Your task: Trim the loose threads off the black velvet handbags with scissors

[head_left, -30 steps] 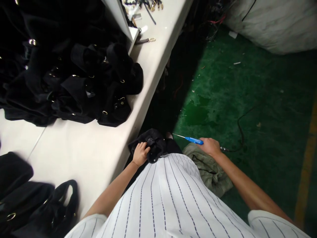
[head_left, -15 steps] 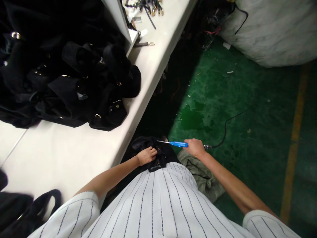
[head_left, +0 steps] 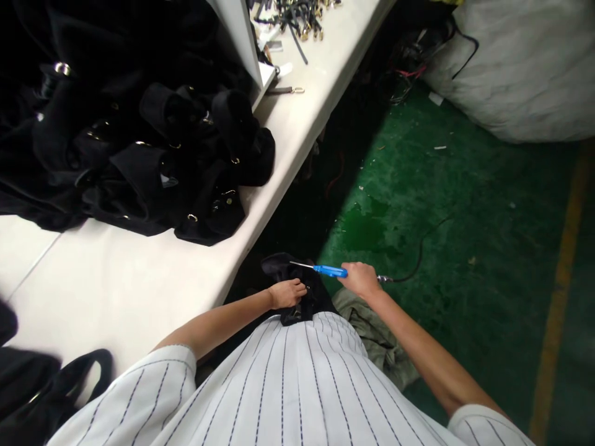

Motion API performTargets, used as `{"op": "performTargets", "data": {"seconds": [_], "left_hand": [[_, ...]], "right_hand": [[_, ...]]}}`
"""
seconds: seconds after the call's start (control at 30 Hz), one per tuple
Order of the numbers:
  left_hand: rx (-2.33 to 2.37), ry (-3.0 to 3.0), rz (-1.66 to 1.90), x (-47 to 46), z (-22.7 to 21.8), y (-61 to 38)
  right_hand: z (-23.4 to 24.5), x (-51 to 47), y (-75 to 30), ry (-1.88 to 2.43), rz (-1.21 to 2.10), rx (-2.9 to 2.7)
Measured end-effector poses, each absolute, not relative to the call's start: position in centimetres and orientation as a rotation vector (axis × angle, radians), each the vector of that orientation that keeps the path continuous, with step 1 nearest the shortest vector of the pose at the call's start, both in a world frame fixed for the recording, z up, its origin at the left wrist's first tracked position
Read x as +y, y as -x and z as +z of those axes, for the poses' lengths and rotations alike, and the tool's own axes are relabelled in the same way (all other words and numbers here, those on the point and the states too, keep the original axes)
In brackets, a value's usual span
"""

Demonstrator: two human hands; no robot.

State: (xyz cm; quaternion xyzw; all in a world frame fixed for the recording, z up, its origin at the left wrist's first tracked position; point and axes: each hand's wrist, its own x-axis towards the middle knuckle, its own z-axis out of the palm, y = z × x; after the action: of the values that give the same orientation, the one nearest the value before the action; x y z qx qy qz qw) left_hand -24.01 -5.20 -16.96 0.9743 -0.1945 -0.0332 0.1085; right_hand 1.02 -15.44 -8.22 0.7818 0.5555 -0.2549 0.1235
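A black fabric bag point(head_left: 277, 264) with small metal fittings lies on my lap, just beyond the hem of my striped shirt. My left hand point(head_left: 287, 293) rests on it with the fingers curled and gripping the cloth. In my right hand point(head_left: 361, 280) is a blue air blow gun point(head_left: 331, 271), held with the fingers wrapped round its handle. Its thin metal nozzle points left, over the upper part of the bag. A dark air hose point(head_left: 421, 253) runs from the back of the gun toward the floor on the right.
On the white table point(head_left: 186, 272) to my left sits a heap of black bags point(head_left: 134, 161) with gold rings. Farther back lie several short straps with metal clips point(head_left: 302, 18). A big pale sack point(head_left: 520, 74) stands on the green floor point(head_left: 474, 186) at the upper right.
My right hand has brought the blow gun a little left, so its nozzle reaches farther over the bag. My left hand stays on the bag. The view has shifted slightly.
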Motion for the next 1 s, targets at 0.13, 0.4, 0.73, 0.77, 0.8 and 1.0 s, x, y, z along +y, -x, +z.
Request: {"op": "performTargets", "data": {"seconds": [0.13, 0.4, 0.73, 0.77, 0.8, 1.0], "left_hand": [[-0.479, -2.822, -0.125, -5.3, -16.4, 24.9], [-0.439, -2.824, -0.149, -5.7, -14.9, 24.8], [0.452, -2.649, -0.114, -5.5, -14.3, 26.4], [0.747, -2.486, -0.03, -5.3, -14.5, 26.8], [1.032, -2.256, 0.067, -5.1, -14.8, 27.2], [1.543, -1.12, 0.329, -4.4, -16.0, 30.2]], "right_hand": [[-9.0, -16.6, -2.6, -2.332, -0.716, 1.503], [-9.1, -15.4, -2.4, -2.323, -0.731, 1.588], [-9.8, -20.5, -6.9, -2.341, -0.787, 1.378], [-9.7, -21.8, -7.0, -2.356, -0.805, 1.37], [-9.6, -23.0, -6.9, -2.367, -0.824, 1.375], [-9.5, -26.0, -3.1, -2.461, -0.888, 1.371]]}}
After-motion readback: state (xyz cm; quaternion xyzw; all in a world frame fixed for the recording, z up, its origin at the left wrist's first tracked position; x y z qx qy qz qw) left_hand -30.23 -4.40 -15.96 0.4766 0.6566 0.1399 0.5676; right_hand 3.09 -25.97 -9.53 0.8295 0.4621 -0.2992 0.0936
